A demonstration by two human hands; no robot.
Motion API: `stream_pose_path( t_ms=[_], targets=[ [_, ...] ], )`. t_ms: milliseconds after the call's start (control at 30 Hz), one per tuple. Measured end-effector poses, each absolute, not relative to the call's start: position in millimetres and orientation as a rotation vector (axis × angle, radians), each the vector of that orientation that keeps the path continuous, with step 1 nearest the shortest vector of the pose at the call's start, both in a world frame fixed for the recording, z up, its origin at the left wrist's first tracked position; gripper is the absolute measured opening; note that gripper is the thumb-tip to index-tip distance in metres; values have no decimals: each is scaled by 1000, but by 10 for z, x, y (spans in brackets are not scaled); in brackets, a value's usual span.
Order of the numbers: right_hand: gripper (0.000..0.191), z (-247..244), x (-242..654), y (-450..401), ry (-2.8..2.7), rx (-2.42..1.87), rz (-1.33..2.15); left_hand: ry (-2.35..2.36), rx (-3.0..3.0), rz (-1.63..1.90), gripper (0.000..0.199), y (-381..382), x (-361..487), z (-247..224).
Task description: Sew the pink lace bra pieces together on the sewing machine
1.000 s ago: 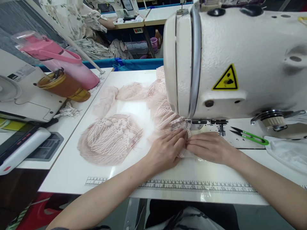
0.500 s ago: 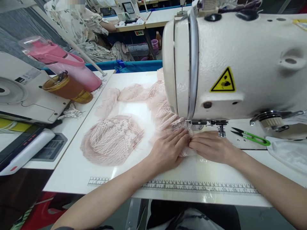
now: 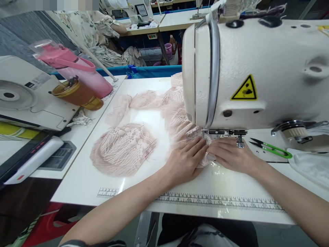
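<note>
Pale pink lace fabric [image 3: 177,120] runs in a gathered strip to the needle area of the white sewing machine [image 3: 257,61]. My left hand [image 3: 186,159] bears down on the lace just left of the presser foot [image 3: 205,134], its fingers close together and gripping the fabric. Opposite it, my right hand [image 3: 232,154] has its fingertips closed on the lace edge, nearly meeting the left fingers. Both thumbs are mostly hidden. A rounded lace piece [image 3: 123,149] with loose threads lies on the table to the left.
Green-handled thread snips [image 3: 272,148] and white cloth [image 3: 311,164] lie at the right. A printed ruler [image 3: 221,202] crosses the table's front. A pink bottle [image 3: 84,73] and brown cup [image 3: 79,96] stand at left, beside another machine [image 3: 33,92]. A person's sleeve [image 3: 102,24] shows behind.
The whole view has shifted slightly, moving the scene right. My fingers have parted a little around the lace edge at the presser foot; both hands stay on the fabric.
</note>
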State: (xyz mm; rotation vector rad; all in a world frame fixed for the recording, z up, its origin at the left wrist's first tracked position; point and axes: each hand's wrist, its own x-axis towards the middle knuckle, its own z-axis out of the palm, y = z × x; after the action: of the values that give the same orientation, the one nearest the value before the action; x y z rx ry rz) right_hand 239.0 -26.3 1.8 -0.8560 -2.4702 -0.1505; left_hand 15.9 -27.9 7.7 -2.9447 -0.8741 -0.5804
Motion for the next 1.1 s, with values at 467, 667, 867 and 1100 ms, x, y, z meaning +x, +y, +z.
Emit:
stream_pose_path(
  t_ms=[467, 667, 867, 1100],
  targets=[
    [18, 154, 2371, -252, -2387, -885, -499, -820, -2943, -655, 35, -193, 139, 43],
    [23, 81, 2335, -289, -2461, -847, -187, -760, -2935, -701, 25, -191, 99, 91],
    [24, -39, 2260, -322, -2476, -860, -165, -817, -2894, -698, 17, -181, 76, 96],
    [21, -53, 2194, -299, -2428, -860, -140, -891, -2898, -709, 19, -155, 69, 108]
  ],
)
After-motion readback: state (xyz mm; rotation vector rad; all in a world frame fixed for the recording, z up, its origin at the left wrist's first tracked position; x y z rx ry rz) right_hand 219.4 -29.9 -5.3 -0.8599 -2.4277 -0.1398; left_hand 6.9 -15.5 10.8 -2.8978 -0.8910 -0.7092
